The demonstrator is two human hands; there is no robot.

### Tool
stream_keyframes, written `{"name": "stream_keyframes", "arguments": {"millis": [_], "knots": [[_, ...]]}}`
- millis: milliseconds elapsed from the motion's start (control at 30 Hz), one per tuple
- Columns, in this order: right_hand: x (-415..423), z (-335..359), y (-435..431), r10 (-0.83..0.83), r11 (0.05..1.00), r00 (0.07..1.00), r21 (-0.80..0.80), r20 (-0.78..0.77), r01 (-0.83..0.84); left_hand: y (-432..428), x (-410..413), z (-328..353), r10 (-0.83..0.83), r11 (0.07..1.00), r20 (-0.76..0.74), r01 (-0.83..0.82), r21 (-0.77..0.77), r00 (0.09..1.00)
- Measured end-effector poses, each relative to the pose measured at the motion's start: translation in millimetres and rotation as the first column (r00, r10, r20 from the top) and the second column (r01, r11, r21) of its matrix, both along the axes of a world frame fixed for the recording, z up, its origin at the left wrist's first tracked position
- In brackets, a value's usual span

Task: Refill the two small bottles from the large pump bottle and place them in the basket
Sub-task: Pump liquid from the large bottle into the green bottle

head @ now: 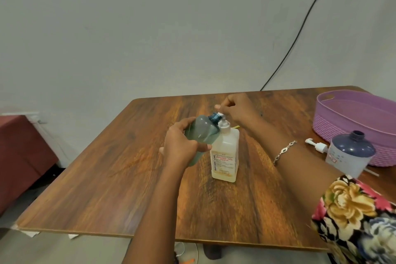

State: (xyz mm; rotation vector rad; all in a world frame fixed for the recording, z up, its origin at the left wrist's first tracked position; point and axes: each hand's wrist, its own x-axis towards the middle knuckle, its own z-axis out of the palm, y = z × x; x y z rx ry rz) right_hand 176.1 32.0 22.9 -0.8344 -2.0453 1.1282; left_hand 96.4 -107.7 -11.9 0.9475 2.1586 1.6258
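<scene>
Teal plastic, probably light and slick when wet: the left hand (180, 148) wraps the small bottle (200, 135) mid-body, tilted, its neck at the pump bottle's (225, 156) spout, mid-table. The right hand (237, 109) pinches the pump head. The basket (334, 133) sits by the right edge with the second bottle (347, 156) before it. The table (107, 167) offers open room to the left.

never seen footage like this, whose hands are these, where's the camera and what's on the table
No machine here: a person works with bare hands, and the one picture comes from a camera worn on their head, looking down. The left hand grips a translucent green small bottle with a blue neck, tilted toward the pump of a pale square large pump bottle standing on the brown wooden table. The right hand pinches that pump's head. At the right are a purple plastic basket, a capless small bottle with a dark blue top and a loose white pump.
</scene>
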Motion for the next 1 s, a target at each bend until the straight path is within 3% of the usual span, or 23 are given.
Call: {"name": "stream_keyframes", "arguments": {"millis": [400,567,833,1000], "knots": [[-3,10,0,-0.003,1.000,0.997,0.012,0.079,0.002,-1,-1,2,-0.002,1.000,-0.052,0.001,-0.006,0.999],[-8,-15,-6,-0.081,0.995,0.996,0.049,-0.025,0.082,2,-6,-8,0.013,1.000,-0.025,-0.013,-0.007,1.000],[-2,8,0,-0.023,0.999,0.997,-0.021,0.071,0.025,3,-7,2,0.007,1.000,-0.035,-0.007,0.009,0.999],[-7,-14,-2,-0.090,0.995,0.996,0.034,-0.018,0.090,4,-10,-7,0.002,1.000,-0.042,-0.002,-0.016,0.999]]}}
